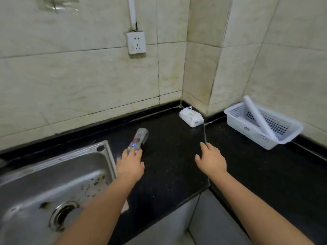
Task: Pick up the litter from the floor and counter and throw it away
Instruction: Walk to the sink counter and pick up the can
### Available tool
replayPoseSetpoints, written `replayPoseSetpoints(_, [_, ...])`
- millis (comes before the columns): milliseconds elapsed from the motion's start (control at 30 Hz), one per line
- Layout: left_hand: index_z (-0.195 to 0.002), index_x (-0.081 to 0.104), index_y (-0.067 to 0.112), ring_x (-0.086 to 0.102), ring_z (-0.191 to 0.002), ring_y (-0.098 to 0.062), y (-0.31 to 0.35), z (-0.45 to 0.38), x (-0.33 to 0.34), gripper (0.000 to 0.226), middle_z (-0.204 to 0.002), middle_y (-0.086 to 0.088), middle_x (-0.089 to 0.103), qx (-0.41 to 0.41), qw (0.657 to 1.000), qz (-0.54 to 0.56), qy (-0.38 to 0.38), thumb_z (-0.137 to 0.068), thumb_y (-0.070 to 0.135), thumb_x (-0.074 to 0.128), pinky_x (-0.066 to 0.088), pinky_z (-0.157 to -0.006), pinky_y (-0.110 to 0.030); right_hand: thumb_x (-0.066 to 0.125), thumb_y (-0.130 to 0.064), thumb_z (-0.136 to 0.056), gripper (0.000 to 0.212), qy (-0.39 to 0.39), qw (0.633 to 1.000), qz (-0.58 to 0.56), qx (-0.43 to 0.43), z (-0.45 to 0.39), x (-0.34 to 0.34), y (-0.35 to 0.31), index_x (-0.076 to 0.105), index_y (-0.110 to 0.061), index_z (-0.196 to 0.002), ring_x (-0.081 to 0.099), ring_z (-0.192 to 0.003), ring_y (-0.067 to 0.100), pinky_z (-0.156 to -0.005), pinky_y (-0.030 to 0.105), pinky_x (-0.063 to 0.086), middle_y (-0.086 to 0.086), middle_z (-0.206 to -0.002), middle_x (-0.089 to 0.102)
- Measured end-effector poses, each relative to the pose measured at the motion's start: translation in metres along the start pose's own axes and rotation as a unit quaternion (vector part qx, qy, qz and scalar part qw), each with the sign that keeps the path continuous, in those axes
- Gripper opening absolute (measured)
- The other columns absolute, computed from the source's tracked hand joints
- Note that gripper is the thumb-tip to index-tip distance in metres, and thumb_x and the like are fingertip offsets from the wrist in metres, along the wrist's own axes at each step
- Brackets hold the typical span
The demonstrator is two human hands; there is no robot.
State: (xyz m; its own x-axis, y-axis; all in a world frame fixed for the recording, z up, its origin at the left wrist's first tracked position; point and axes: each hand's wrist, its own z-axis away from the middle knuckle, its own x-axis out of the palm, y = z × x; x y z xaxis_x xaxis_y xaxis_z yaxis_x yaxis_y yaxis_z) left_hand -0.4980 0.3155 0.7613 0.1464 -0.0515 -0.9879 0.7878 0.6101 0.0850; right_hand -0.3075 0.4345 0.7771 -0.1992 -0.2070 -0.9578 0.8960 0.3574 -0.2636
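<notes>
A clear plastic bottle (138, 141) with a red and blue label lies on its side on the black counter (169, 156), just right of the steel sink (53, 177). Its far end points away toward the tiled wall (79, 82), and its near end is under the fingers of the left hand (130, 165). That hand reaches forward, palm down, with its fingertips touching or wrapping the bottle's near end; motion blur there makes it impossible to say whether the fingers have closed around the bottle or only rest on it.

The right hand (210, 160) hovers palm down over the counter, well to the right of the bottle. Its fingers are loosely spread and hold nothing. It sits over a pale seam that runs across the counter toward the corner.

Farther back, in the corner where two tiled walls meet, a white soft pack of tissues (191, 117) lies on the counter, close against the wall base. To the right of it, a white perforated plastic basket (254, 133) stands on the counter along the right-hand wall. A white roll or tube (256, 115) leans inside it, one end sticking up above the rim.

The sink fills the lower left, its basin stained with rust-coloured specks and its round drain opening (63, 215) uncovered. On the wall above the bottle is a white electrical socket (135, 42) with a white cable cover (132, 11) running up from it. Both forearms are bare.
</notes>
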Motion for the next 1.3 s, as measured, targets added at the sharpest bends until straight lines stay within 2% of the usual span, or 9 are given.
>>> replayPoseSetpoints(233, [-0.142, 0.03, 0.018, 0.033, -0.136, -0.027, -0.013, -0.103, 0.03, 0.058, -0.149, -0.007, 0.034, -0.04, 0.997, 0.053, -0.025, -0.091, 0.034, 0.055, 0.039, -0.106, -0.041, 0.036, -0.037, -0.098, 0.057, -0.054, 0.995, 0.061, -0.055, -0.1, 0.05, -0.036, 0.018, -0.018, -0.148, 0.014, -0.147, 0.027, -0.116, 0.041, 0.028, 0.005, -0.159, 0.017])
replayPoseSetpoints(500, [-0.144, 0.023, 0.022, 0.048, -0.121, -0.029, -0.029, -0.193, 0.059, 0.068, -0.136, -0.015, 0.044, -0.042, 0.99, 0.085, -0.107, -0.088, 0.03, 0.06, 0.048, -0.097, -0.039, 0.035, -0.037, -0.098, 0.058, -0.131, 0.989, 0.054, -0.043, -0.186, 0.1, -0.073, 0.014, -0.019, -0.149, 0.008, -0.148, 0.027, -0.119, 0.041, 0.022, 0.006, -0.16, 0.011])
replayPoseSetpoints(800, [-0.138, 0.038, 0.016, 0.043, -0.121, -0.024, 0.037, -0.234, 0.017, 0.063, -0.133, -0.005, 0.049, 0.183, 0.976, 0.106, -0.054, -0.08, 0.021, 0.063, 0.042, -0.098, -0.032, 0.053, -0.03, -0.092, 0.072, -0.018, 1.0, -0.002, -0.015, -0.205, 0.055, -0.032, 0.013, -0.013, -0.149, 0.013, -0.147, 0.025, -0.12, 0.036, 0.019, 0.008, -0.159, 0.014])
replayPoseSetpoints(867, [-0.126, 0.051, 0.015, 0.05, -0.114, -0.026, 0.08, -0.234, 0.006, 0.054, -0.122, -0.003, 0.057, 0.286, 0.95, 0.115, -0.053, -0.075, 0.018, 0.066, 0.044, -0.093, -0.034, 0.068, -0.029, -0.082, 0.081, 0.028, 0.999, 0.023, -0.033, -0.193, 0.025, 0.002, 0.024, -0.01, -0.147, 0.023, -0.145, 0.031, -0.118, 0.041, 0.027, 0.015, -0.156, 0.025])
replayPoseSetpoints(967, [-0.124, 0.055, 0.011, 0.05, -0.114, -0.027, 0.161, -0.207, -0.007, 0.054, -0.119, -0.006, 0.06, 0.431, 0.891, 0.124, -0.078, -0.072, 0.013, 0.069, 0.042, -0.094, -0.032, 0.091, -0.033, -0.044, 0.087, 0.066, 0.991, 0.099, -0.057, -0.156, -0.016, 0.071, 0.061, -0.003, -0.12, 0.061, -0.112, 0.044, -0.085, 0.057, 0.055, 0.024, -0.121, 0.065])
replayPoseSetpoints(1033, [-0.128, 0.051, 0.013, 0.045, -0.117, -0.022, 0.22, -0.168, -0.016, 0.057, -0.124, -0.003, 0.057, 0.52, 0.842, 0.107, -0.097, -0.074, 0.013, 0.068, 0.038, -0.097, -0.028, 0.092, -0.035, -0.035, 0.083, 0.041, 0.992, 0.122, -0.016, -0.111, -0.038, 0.12, 0.068, -0.003, -0.108, 0.072, -0.091, 0.036, -0.074, 0.049, 0.059, 0.017, -0.101, 0.074])
replayPoseSetpoints(1100, [-0.128, 0.051, 0.015, 0.045, -0.117, -0.02, 0.274, -0.115, -0.021, 0.055, -0.125, -0.001, 0.058, 0.6, 0.789, 0.091, -0.099, -0.076, 0.013, 0.067, 0.038, -0.098, -0.028, 0.091, -0.035, -0.038, 0.076, 0.044, 0.99, 0.129, 0.04, -0.046, -0.061, 0.159, 0.069, -0.003, -0.103, 0.073, -0.076, 0.03, -0.067, 0.037, 0.059, 0.013, -0.088, 0.075])
replayPoseSetpoints(1200, [-0.134, 0.047, 0.017, 0.04, -0.129, -0.02, 0.342, -0.016, -0.016, 0.057, -0.139, 0.0, 0.05, 0.694, 0.712, 0.073, -0.075, -0.081, 0.018, 0.066, 0.034, -0.108, -0.032, 0.076, -0.037, -0.07, 0.067, 0.079, 0.972, 0.076, 0.209, 0.075, -0.087, 0.2, 0.052, -0.008, -0.126, 0.061, -0.104, 0.032, -0.085, 0.038, 0.05, 0.011, -0.114, 0.063])
replayPoseSetpoints(1300, [-0.145, 0.032, 0.019, 0.023, -0.143, -0.02, 0.39, 0.12, 0.003, 0.062, -0.155, -0.001, 0.028, 0.762, 0.645, 0.034, -0.049, -0.089, 0.031, 0.058, 0.02, -0.119, -0.036, 0.064, -0.041, -0.079, 0.058, 0.14, 0.907, 0.016, 0.396, 0.227, -0.082, 0.238, 0.046, -0.014, -0.127, 0.052, -0.113, 0.027, -0.089, 0.035, 0.045, 0.007, -0.121, 0.055])
